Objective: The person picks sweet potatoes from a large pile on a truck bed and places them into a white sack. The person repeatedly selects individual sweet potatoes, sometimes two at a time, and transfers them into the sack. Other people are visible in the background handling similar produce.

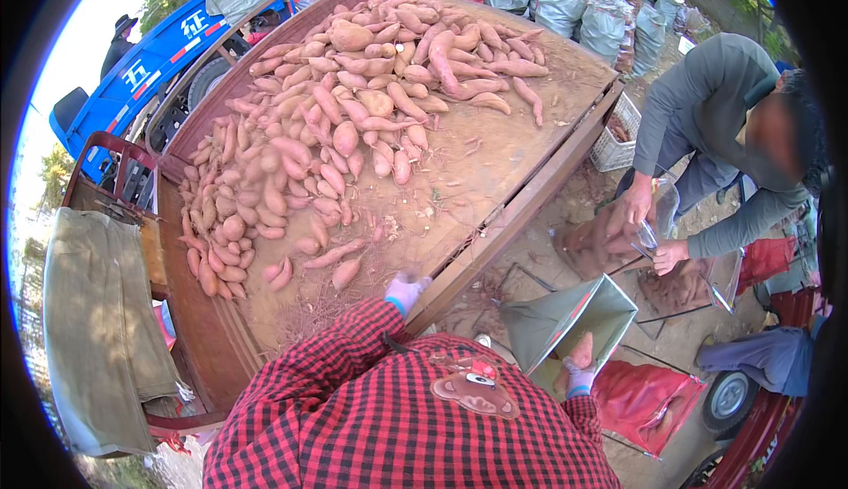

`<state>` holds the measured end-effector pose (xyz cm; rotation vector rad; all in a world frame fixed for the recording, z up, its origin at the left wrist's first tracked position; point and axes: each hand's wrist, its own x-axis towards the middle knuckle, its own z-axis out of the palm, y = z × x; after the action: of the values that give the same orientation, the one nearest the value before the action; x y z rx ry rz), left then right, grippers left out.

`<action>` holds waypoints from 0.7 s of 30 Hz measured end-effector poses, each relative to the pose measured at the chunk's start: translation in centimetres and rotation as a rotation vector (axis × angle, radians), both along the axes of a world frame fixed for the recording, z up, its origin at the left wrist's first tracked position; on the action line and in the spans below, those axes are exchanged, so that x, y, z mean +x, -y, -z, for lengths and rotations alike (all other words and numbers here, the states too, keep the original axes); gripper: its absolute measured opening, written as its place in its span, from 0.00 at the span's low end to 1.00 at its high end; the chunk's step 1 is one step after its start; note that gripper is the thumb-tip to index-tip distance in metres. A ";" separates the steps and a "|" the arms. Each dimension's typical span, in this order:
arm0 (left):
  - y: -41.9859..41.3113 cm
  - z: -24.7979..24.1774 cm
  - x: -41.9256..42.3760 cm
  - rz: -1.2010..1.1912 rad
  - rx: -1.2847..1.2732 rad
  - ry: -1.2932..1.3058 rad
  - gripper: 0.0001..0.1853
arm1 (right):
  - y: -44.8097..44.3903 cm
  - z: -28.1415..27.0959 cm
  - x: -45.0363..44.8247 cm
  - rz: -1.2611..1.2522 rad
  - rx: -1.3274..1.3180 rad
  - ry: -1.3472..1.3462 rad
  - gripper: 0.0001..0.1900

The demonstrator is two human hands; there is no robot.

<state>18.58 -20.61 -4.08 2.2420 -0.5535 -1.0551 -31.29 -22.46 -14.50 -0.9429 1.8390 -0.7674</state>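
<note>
A large heap of reddish sweet potatoes lies on a wooden truck bed. My left hand, in a pale glove with a blue cuff, is at the near edge of the bed. It is blurred, and whether its fingers are closed cannot be told. At the mouth of an open grey-green woven sack, my right hand, gloved too, grips a sweet potato. A red mesh sack stands just beside that sack, with sweet potatoes inside.
At the right, a co-worker bends over clear plastic bags of sweet potatoes. A white plastic crate stands by the bed's far corner. Thin metal frames hold the sacks up. Filled sacks are piled behind; a blue truck is at left.
</note>
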 end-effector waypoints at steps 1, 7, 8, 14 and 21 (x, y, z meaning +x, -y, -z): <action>-1.5 0.6 0.6 -0.002 0.079 0.010 0.35 | 0.1 2.8 -1.4 -0.013 0.063 -0.100 0.53; -11.8 1.9 4.1 -0.159 0.238 0.119 0.31 | 2.4 5.4 3.5 -0.263 0.527 -0.148 0.43; -13.8 2.4 5.0 -0.167 0.239 0.170 0.31 | 2.6 5.4 4.2 -0.316 0.539 -0.179 0.42; -20.8 3.1 9.1 -0.378 0.376 0.426 0.30 | 4.7 5.5 8.5 -0.550 0.480 -0.236 0.37; -28.7 5.3 19.7 -0.748 0.207 0.490 0.23 | 8.9 0.2 15.3 -0.646 0.319 -0.132 0.30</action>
<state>38.29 8.13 -9.37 2.5651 0.2340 -0.1889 -16.03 -31.37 -14.75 -1.2910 1.5550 -0.0160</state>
